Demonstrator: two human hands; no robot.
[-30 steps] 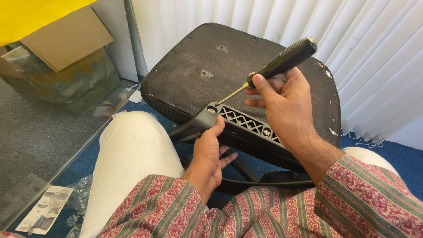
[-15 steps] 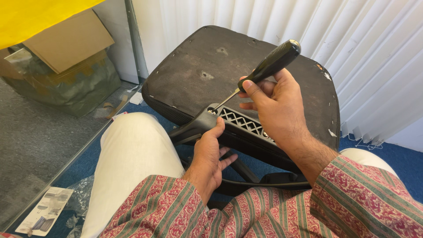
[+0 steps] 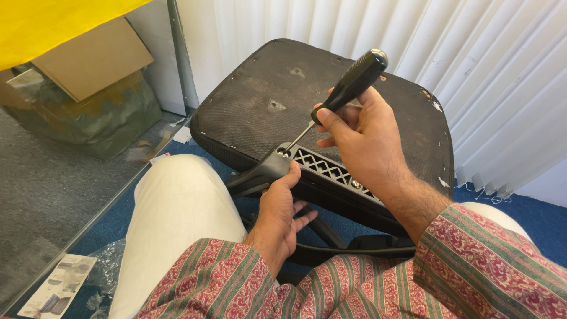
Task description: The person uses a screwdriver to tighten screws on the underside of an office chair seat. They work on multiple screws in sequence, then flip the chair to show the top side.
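screwdriver [image 3: 345, 88] in clenched right hand [image 3: 363, 145], tip down-left, handle up-right; left hand [image 3: 280, 215] fingers around armrest bracket [image 3: 313, 171]

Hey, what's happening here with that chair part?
A seated person has an upturned chair seat against their lap. The right hand grips a black-handled screwdriver, its tip set into a hole at the end of a black plastic armrest bracket. The left hand steadies that bracket from below.
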